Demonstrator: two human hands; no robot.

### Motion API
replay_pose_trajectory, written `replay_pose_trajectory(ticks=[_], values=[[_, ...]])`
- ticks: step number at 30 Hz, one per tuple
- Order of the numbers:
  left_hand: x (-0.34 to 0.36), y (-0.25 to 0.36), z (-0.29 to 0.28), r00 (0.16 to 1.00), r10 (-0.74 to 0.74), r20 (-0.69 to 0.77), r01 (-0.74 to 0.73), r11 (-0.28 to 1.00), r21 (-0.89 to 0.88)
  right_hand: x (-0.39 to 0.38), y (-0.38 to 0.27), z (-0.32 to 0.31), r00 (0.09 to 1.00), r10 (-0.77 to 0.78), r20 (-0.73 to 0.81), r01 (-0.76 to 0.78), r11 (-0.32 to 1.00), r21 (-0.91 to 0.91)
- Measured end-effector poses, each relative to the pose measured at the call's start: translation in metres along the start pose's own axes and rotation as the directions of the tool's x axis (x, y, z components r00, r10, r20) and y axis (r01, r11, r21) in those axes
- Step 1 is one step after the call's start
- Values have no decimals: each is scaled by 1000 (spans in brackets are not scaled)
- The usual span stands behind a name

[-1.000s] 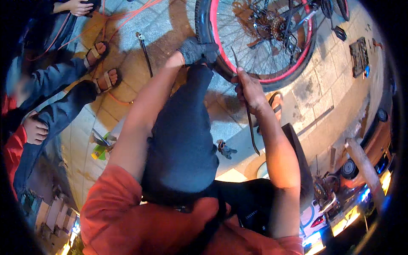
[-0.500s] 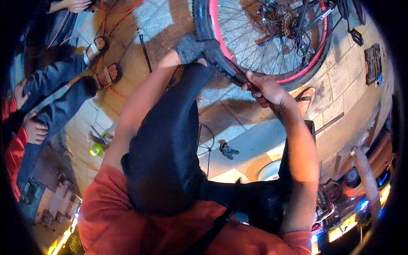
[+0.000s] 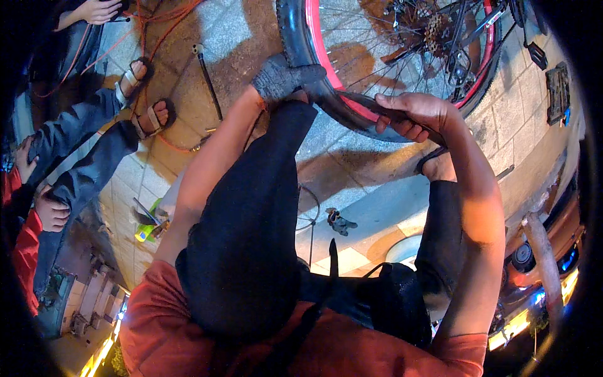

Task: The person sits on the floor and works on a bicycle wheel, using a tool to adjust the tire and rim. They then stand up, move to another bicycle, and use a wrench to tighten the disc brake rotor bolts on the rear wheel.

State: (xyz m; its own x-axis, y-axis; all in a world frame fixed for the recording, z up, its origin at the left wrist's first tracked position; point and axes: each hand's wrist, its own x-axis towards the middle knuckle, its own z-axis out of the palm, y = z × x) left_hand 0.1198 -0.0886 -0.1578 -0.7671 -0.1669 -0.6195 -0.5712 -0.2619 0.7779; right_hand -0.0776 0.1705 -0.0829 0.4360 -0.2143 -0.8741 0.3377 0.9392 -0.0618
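A dark lever [image 3: 370, 102] slants along the lower edge of the bicycle wheel's red rim [image 3: 317, 38], the right hand [image 3: 414, 114] closed around it in a full grip, the gloved left hand [image 3: 286, 78] against the black tyre [image 3: 290, 31], its finger closure impossible to tell, with paving [image 3: 377, 169] stretching roomily below toward a small grey object [image 3: 340, 222].

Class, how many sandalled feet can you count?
3: the neighbour's upper foot and lower foot, at left; the wearer's right foot, below the right hand. Others may be hidden.
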Motion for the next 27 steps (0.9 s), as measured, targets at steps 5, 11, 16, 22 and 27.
replay_pose_trajectory(ticks=[5,11,16,22,27], values=[[3,-15,-6,993,116,24,-119,974,193,6,-2,-5,999,-33,-9,32,996,-81],[-6,-9,4,997,80,23,-83,978,192,1,-8,-3,1000,17,-17,-18,996,-89],[-13,11,16,990,-106,-95,118,984,132,7,-12,-13,999,35,8,-34,990,-135],[-9,0,16,993,-84,-86,85,996,12,4,-24,-21,995,76,70,-63,984,-167],[-14,3,30,971,68,-231,-30,986,167,8,-25,-13,950,-253,-180,98,794,-600]])
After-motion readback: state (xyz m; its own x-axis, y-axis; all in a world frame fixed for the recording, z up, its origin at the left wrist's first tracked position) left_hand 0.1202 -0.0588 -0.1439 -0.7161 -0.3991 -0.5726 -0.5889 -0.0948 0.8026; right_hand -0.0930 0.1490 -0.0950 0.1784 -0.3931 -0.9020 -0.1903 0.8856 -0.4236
